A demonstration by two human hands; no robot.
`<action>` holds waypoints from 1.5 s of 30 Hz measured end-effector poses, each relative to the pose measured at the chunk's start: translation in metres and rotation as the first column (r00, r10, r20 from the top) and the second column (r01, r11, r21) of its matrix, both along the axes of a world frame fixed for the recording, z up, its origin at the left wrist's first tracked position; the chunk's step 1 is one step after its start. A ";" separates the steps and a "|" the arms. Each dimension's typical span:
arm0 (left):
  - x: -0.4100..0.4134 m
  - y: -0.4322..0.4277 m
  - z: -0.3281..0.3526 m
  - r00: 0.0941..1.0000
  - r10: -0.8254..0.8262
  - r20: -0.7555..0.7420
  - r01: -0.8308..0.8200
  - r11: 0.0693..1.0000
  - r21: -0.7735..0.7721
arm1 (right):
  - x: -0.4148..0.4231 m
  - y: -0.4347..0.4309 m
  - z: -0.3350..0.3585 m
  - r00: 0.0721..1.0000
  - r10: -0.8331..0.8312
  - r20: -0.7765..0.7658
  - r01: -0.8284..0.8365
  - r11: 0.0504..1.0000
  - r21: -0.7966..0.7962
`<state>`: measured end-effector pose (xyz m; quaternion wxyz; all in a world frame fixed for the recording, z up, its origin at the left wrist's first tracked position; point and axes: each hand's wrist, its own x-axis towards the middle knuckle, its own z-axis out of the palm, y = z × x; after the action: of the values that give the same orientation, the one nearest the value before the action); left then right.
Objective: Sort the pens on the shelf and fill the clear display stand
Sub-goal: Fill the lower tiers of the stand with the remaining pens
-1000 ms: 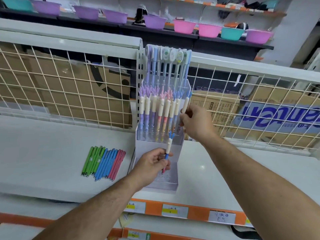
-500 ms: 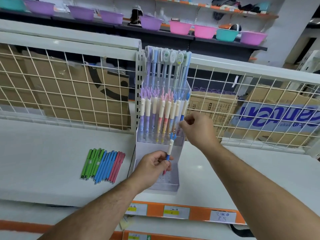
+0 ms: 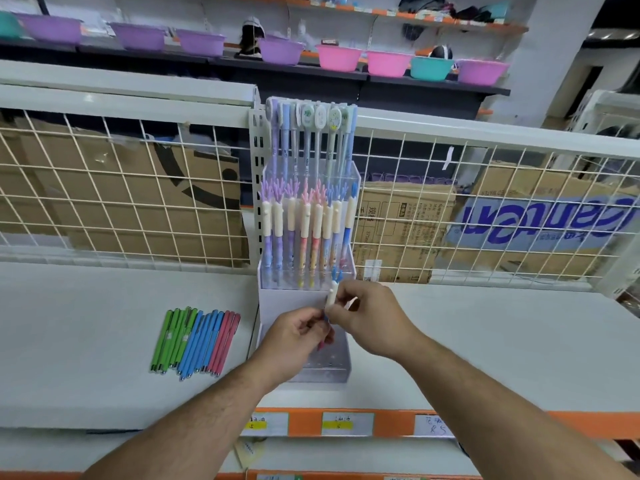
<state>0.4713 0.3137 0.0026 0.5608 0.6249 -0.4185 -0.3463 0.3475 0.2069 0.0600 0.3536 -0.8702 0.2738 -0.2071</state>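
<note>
The right hand [image 3: 372,320] has come down from the stand's [image 3: 341,372] middle row to the pen [image 3: 332,293]. The pen has a cream cap with a blue top. The left hand [image 3: 294,337] pinches its barrel and the right hand pinches its cap, in front of the stand's low tier, near the shelf's [image 3: 485,341] front edge.

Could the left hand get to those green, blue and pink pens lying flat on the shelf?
Probably yes: only bare shelf lies between the left hand and the loose pens. It holds a blue-topped pen with the right hand, though, so should let go first.
</note>
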 end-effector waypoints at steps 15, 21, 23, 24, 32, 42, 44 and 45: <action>-0.001 -0.006 0.002 0.876 -0.036 0.480 -0.037 0.989 0.143 | 0.008 -0.035 0.082 0.888 -0.290 0.356 0.273 0.957 0.100; 0.007 -0.004 -0.005 0.644 -0.116 0.756 -0.092 0.969 0.228 | 0.023 -0.040 0.075 0.938 -0.274 0.210 0.296 0.952 -0.079; 0.007 -0.004 -0.007 0.632 -0.129 0.764 -0.079 0.970 0.229 | 0.026 -0.038 0.071 0.952 -0.271 0.142 0.288 0.950 -0.122; 0.007 -0.004 -0.007 0.623 -0.134 0.770 -0.077 0.970 0.231 | 0.027 -0.037 0.069 0.956 -0.269 0.116 0.284 0.950 -0.133; 0.009 -0.006 -0.007 0.600 -0.159 0.784 -0.070 0.966 0.249 | 0.033 -0.035 0.065 0.951 -0.297 0.088 0.307 0.939 -0.156; 0.008 -0.008 -0.005 0.598 -0.167 0.784 -0.078 0.961 0.264 | 0.018 -0.039 0.040 0.952 -0.290 0.102 0.302 0.943 -0.138; 0.007 -0.008 -0.004 0.606 -0.175 0.776 -0.081 0.957 0.279 | 0.014 -0.039 0.035 0.955 -0.271 0.117 0.284 0.952 -0.113; 0.006 -0.009 -0.003 0.609 -0.174 0.774 -0.087 0.955 0.283 | 0.011 -0.038 0.032 0.958 -0.262 0.118 0.274 0.956 -0.106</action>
<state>0.4777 0.3049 -0.0001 0.2105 0.7784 -0.5819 -0.1059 0.3588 0.1688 0.0915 0.2821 -0.8331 0.3576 -0.3137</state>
